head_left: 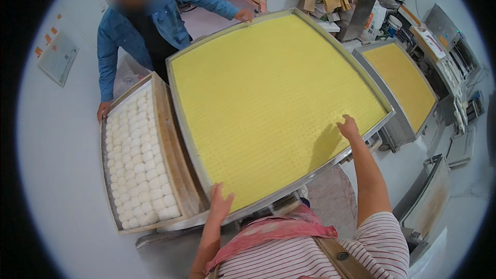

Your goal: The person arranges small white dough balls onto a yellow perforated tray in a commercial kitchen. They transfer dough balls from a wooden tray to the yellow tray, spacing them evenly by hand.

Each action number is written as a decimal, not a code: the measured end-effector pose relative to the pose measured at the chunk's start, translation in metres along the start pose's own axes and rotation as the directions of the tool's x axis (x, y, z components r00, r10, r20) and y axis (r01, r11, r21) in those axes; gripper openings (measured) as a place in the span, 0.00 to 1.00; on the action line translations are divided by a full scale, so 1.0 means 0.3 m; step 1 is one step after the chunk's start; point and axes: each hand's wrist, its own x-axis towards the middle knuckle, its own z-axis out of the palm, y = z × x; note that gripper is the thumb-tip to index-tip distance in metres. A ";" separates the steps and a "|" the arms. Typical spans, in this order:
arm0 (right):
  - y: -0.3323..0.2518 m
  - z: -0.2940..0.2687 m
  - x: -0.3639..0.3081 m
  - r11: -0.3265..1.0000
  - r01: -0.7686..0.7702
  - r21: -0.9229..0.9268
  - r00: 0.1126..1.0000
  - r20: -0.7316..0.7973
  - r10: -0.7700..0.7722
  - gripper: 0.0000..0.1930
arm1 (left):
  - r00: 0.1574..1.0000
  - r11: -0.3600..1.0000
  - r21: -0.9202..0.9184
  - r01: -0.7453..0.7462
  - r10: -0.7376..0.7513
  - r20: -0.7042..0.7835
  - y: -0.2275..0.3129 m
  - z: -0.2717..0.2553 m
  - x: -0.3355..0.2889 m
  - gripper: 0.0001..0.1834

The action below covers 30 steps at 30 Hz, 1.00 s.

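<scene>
Your left hand (221,204) is nearer, fingers (217,190) spread upward; your right hand (349,127) reaches farther forward, parted; forearms (368,173) bare.

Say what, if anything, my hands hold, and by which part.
Your right hand holds nothing; whether your left hand grips the yellow tray by its near-left corner cannot be told.

Nothing legible — the white wall notice (58,58) bears print too small to read.
</scene>
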 end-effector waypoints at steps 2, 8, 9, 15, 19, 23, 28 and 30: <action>0.190 -0.087 0.073 0.999 -0.045 -0.016 0.998 -0.050 0.044 0.30 | 0.982 0.984 0.062 0.168 -0.161 -0.098 -0.011 0.077 0.048 0.37; 0.579 -0.281 0.237 0.986 -0.104 -0.132 0.983 -0.166 0.082 0.26 | 0.901 0.936 -0.097 0.339 -0.353 -0.253 -0.105 0.153 0.074 0.32; 0.615 -0.298 0.260 0.976 -0.094 -0.196 0.986 -0.153 0.065 0.25 | 0.894 0.915 -0.198 0.351 -0.390 -0.222 -0.095 0.172 0.082 0.31; 0.629 -0.279 0.423 0.973 -0.098 -0.211 0.993 -0.089 0.080 0.23 | 0.874 0.804 0.358 0.476 -0.387 -0.292 -0.058 0.215 0.106 0.33; 0.671 -0.243 0.472 0.896 -0.091 -0.434 0.993 -0.112 0.047 0.21 | 0.807 0.645 0.485 0.591 -0.467 -0.361 -0.055 0.242 0.127 0.35; 0.699 -0.177 0.495 0.834 -0.122 -0.538 0.988 -0.148 0.050 0.16 | 0.824 0.704 0.442 0.556 -0.395 -0.407 -0.051 0.259 0.129 0.33; 0.665 -0.179 0.512 0.880 -0.209 -0.427 0.968 -0.218 0.125 0.12 | 0.788 0.865 0.100 0.492 -0.394 -0.473 -0.094 0.280 0.191 0.29; 0.618 -0.168 0.526 0.878 -0.172 -0.447 0.984 -0.114 0.135 0.11 | 0.790 0.879 -0.157 0.450 -0.474 -0.388 -0.159 0.208 0.181 0.27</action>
